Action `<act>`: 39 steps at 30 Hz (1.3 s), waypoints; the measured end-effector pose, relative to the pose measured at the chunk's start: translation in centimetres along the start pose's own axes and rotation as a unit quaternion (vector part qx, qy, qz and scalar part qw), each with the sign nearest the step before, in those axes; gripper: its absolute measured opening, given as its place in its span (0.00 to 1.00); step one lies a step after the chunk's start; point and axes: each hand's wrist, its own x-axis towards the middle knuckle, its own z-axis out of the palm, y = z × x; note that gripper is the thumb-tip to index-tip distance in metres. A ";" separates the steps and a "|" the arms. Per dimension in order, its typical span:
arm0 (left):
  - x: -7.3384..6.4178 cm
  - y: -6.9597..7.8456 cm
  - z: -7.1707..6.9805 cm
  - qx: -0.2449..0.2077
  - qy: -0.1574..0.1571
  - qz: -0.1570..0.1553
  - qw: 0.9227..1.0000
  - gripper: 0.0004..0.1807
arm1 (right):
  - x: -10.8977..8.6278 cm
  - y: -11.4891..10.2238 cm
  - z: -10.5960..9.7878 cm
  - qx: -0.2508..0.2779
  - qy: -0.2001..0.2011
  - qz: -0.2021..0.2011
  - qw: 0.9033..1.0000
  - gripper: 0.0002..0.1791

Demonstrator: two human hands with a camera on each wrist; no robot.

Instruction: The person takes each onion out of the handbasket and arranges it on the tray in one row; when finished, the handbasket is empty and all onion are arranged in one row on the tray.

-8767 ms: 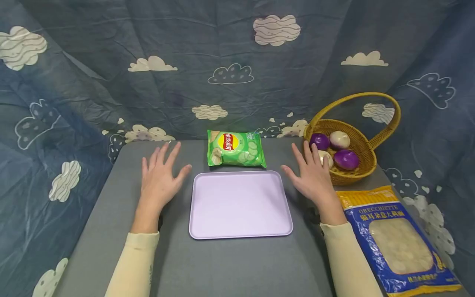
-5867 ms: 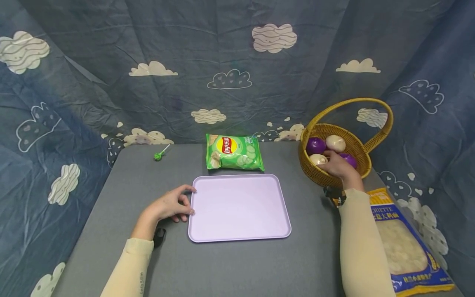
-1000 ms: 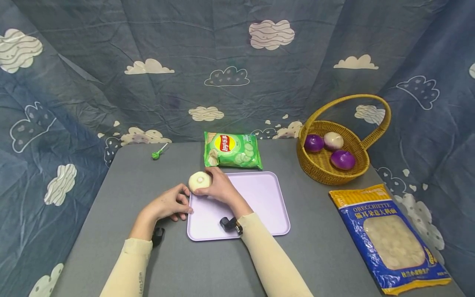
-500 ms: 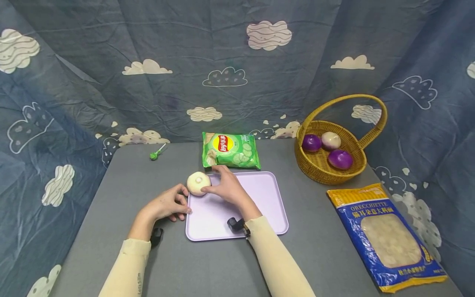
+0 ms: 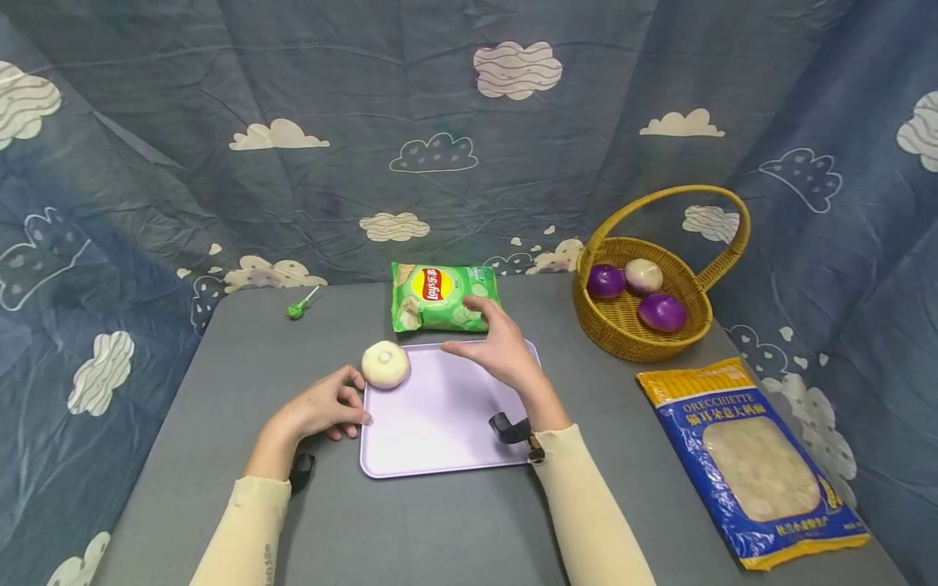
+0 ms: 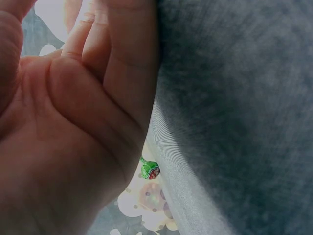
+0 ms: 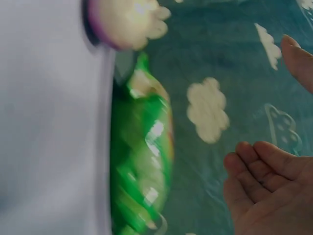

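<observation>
My right grip (image 5: 501,346) is wide and holds nothing, thumb and fingers spread well apart above the far side of the lilac tray (image 5: 447,431), fingertips over the green crisp bag (image 5: 447,281) in the head view. My left grip (image 5: 318,407) is bent at the tray's left rim, thumb and forefinger touching it — whether they truly pinch it I cannot tell. Between my two hands the round white vegetable (image 5: 385,365) sits at the tray's far left corner, near my left forefinger. Half a second ago my right thumb was against it; now that hand has drawn off to the right, while my left has stayed at the rim. Farther out on the bench (image 5: 440,529), the wicker basket (image 5: 610,334) holds three vegetables — about six seconds ago it held four. The pasta packet (image 5: 762,464) lies to its near right, the green lollipop (image 5: 296,311) at far left.
</observation>
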 end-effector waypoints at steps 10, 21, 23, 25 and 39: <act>-0.2 -0.4 -0.2 -0.002 0.003 0.000 1.000 0.29 | -1.2 0.9 -7.6 0.010 0.073 -0.044 0.996 0.49; 0.0 -0.8 -0.2 -0.011 -0.004 -0.001 1.000 0.29 | -2.1 3.8 -16.8 0.020 0.142 0.046 0.989 0.54; 0.1 -0.7 -0.2 -0.010 -0.003 -0.002 1.000 0.29 | -1.6 4.9 -18.1 0.023 0.153 0.053 0.987 0.54; 0.1 -0.7 -0.2 -0.010 -0.003 -0.001 1.000 0.29 | -0.9 5.9 -19.1 0.020 0.163 0.058 0.985 0.54; 0.2 -0.3 -0.1 -0.009 -0.002 -0.002 1.000 0.28 | 5.8 12.2 -22.5 0.012 0.131 0.127 0.983 0.63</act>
